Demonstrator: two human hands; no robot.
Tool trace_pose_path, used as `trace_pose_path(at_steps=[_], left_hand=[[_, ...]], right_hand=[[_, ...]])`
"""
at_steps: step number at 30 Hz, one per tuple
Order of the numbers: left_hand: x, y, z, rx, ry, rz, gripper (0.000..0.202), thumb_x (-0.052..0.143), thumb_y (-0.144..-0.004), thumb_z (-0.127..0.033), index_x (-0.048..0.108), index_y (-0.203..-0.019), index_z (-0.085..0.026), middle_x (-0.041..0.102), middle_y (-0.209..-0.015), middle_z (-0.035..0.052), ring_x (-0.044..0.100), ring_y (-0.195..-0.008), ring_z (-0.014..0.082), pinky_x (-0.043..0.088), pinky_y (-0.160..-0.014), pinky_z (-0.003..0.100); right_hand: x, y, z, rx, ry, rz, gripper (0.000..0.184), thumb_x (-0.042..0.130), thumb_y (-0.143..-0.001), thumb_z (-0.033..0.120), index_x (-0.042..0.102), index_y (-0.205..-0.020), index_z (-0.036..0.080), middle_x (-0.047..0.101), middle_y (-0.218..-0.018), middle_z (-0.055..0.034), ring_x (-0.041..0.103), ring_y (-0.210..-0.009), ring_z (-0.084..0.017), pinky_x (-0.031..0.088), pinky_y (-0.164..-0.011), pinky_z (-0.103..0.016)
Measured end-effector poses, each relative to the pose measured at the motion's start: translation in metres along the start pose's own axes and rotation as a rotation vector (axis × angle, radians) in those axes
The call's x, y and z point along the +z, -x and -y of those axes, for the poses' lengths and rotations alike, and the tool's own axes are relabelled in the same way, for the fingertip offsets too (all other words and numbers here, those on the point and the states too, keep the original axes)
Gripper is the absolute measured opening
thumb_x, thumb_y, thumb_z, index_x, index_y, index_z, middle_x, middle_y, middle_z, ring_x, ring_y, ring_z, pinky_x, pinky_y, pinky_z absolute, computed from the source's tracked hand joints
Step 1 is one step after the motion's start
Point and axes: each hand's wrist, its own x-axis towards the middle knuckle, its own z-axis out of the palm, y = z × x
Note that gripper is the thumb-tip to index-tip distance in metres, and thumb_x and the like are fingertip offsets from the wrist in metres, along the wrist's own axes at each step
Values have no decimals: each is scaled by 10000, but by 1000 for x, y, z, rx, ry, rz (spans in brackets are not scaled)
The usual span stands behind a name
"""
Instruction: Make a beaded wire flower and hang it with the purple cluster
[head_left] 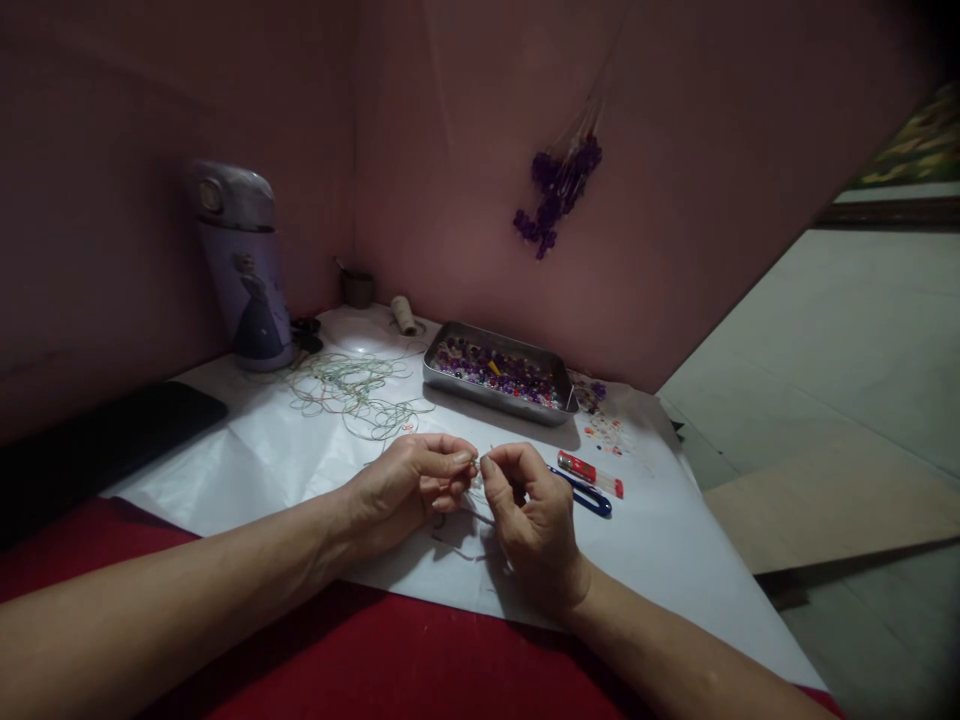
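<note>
A fine thread is pinched between the fingers of both hands, its thin loops hanging just below the fingertips; any small piece on it is too tiny to make out. The left hand grips it with thumb and forefinger, and the right hand has its thumb and forefinger closed on it just beside. Near the right fingers, on their right, a blue-handled tool and a red lighter-like item lie on the white-covered worktop. Beyond the fingers stands a metal tray of mostly purple beads, with loose beads to its right. Beyond the left fingers lies tangled greenish cord, with a spool farther back and a lilac bottle off to the left.
</note>
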Motion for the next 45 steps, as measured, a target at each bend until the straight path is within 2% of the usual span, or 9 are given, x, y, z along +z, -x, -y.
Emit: trace_pose_path(at_steps=[14,25,35,40,45], left_hand=[[-1,-2,2,15,29,-35,66,681,-633,-53,652,-656,-108,553,-627,25,472,-553,85,337,-496,181],[-4,-4,4,10,78,-22,86,665,-627,-19,645,-656,-98,556,-622,19,454,-526,66,312,-465,170],[-3,-4,3,3,69,-33,93,680,-627,-32,654,-691,-94,559,-613,21,477,-536,76,312,-483,180],[-5,-4,3,16,71,-62,165,690,-637,-32,673,-781,-110,571,-629,19,494,-544,86,330,-505,195],[-5,-4,3,37,40,-18,124,686,-661,-47,676,-775,-94,569,-642,23,484,-537,76,324,-498,192]], right_hand=[[1,-1,-1,-17,-41,34,88,517,-900,219,559,-838,173,556,-594,27,481,-480,-102,369,-481,-229],[1,0,-1,-26,-25,11,121,522,-894,204,550,-781,169,533,-551,37,459,-446,-87,337,-451,-215],[0,0,-2,-31,-12,19,127,521,-883,207,531,-760,176,489,-555,49,429,-450,-85,327,-459,-220],[-1,-1,2,-39,-46,22,146,515,-888,202,520,-744,179,476,-549,53,428,-451,-84,323,-459,-216],[0,-1,1,3,-66,15,147,517,-902,236,543,-768,178,494,-554,49,432,-463,-91,329,-469,-224]])
